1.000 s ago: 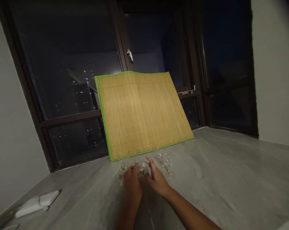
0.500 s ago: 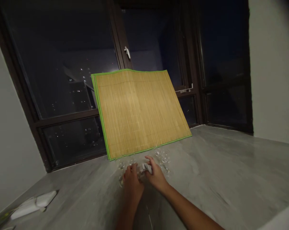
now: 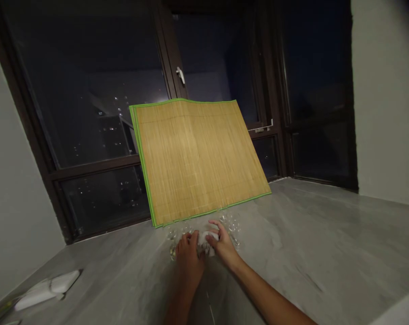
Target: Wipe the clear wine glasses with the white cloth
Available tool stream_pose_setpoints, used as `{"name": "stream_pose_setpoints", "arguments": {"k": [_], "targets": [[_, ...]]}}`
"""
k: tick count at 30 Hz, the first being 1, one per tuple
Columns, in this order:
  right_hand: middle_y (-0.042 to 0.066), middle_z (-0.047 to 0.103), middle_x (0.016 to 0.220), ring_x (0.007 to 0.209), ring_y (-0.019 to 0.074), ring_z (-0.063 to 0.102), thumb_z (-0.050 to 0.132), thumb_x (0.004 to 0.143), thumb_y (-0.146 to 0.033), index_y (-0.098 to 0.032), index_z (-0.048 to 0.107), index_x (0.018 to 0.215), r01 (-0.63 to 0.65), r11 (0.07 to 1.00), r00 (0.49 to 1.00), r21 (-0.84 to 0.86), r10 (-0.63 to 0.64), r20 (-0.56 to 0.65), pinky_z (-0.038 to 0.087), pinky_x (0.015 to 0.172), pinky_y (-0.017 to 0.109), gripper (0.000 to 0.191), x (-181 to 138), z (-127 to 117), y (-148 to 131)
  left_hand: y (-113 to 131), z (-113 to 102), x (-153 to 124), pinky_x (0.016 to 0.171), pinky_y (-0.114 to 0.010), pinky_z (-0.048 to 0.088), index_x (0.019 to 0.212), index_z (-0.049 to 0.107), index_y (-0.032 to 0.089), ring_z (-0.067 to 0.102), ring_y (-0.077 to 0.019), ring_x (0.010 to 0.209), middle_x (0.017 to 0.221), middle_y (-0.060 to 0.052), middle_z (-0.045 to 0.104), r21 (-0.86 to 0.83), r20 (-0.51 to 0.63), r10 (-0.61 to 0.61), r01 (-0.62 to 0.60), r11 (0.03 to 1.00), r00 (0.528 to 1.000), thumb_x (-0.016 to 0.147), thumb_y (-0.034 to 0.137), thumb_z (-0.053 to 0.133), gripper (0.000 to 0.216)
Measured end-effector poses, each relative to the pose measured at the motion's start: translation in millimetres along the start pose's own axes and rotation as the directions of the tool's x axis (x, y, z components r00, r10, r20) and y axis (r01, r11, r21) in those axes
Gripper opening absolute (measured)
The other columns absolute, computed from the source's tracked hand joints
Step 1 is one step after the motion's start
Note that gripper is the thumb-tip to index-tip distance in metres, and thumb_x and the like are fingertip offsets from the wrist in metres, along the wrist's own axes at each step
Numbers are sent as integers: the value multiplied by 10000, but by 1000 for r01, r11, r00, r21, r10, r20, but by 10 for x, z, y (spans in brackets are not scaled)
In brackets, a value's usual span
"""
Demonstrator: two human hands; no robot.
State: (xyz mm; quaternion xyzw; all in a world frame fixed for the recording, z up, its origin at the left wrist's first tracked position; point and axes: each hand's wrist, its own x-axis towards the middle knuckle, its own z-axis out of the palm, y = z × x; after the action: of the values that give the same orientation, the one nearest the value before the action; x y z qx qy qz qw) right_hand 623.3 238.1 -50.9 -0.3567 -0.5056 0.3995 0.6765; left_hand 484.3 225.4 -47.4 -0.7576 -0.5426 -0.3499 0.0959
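Observation:
Both hands meet over the grey stone ledge, close in front of me. My left hand (image 3: 189,257) is curled at the left side of a clear glass (image 3: 202,248), whose shape is partly hidden by the fingers. My right hand (image 3: 224,247) pinches a crumpled white cloth or tissue (image 3: 210,236) and presses it against that glass. Several other clear glass pieces stand around the hands: one glass (image 3: 171,233) at the left, another glass (image 3: 233,222) at the right. Their exact kind is too blurred to tell.
A bamboo mat (image 3: 197,158) with green edging leans against the dark-framed window behind the glasses. On the ledge (image 3: 292,243) at the lower left lies a white strapped bundle (image 3: 48,290). Pale walls (image 3: 387,99) close off both sides.
The white cloth has shifted slightly and shows more between the hands. My right hand's fingers have turned a little around it, while my left hand stays nearly in place.

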Motion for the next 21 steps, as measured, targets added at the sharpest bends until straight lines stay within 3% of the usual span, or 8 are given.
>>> {"name": "stream_pose_setpoints", "arguments": {"k": [4, 7, 11, 16, 21], "targets": [[5, 593, 911, 832, 192, 603, 673, 641, -292, -209, 462, 1232, 104, 983, 984, -149, -124, -129, 498, 800, 322, 634, 30, 4, 89, -5, 7, 16, 960, -381, 381, 1272, 544, 251, 524, -251, 1108, 1201, -97, 545, 29, -9, -7, 7, 1000, 1000, 777, 137, 596, 510], [3, 600, 913, 808, 192, 620, 679, 657, -309, -214, 461, 1200, 41, 981, 997, -188, -54, -64, 508, 754, 320, 592, 28, 19, 176, -6, 0, 24, 1017, -401, 358, 1271, 550, 241, 511, -253, 1143, 1216, -98, 555, 54, -39, 20, -17, 998, 999, 780, 111, 570, 509], [-11, 617, 848, 701, 183, 614, 661, 683, -296, -222, 474, 1134, 5, 981, 1000, -195, -4, 4, 496, 653, 303, 494, 14, 33, 197, -7, -17, 26, 1149, -495, 175, 1255, 561, 237, 499, -242, 1201, 1224, -90, 584, 94, -61, 51, -45, 995, 997, 787, 76, 532, 496], [-18, 585, 793, 722, 193, 593, 617, 696, -214, -207, 498, 1167, 119, 923, 982, -365, -164, -95, 472, 686, 302, 486, -14, 37, 82, 12, -17, 10, 1160, -495, 156, 1272, 539, 236, 507, -231, 1218, 1254, -88, 598, 79, -48, 31, -28, 997, 998, 821, 124, 527, 464], [23, 605, 872, 797, 210, 607, 567, 771, -231, -191, 479, 1249, 172, 884, 961, -434, -248, -125, 472, 738, 313, 488, -34, 4, 5, -12, 2, 42, 1142, -500, 197, 1255, 537, 216, 535, -256, 1200, 1248, -93, 623, -24, -112, -77, 75, 997, 991, 826, 217, 564, 430]]}}
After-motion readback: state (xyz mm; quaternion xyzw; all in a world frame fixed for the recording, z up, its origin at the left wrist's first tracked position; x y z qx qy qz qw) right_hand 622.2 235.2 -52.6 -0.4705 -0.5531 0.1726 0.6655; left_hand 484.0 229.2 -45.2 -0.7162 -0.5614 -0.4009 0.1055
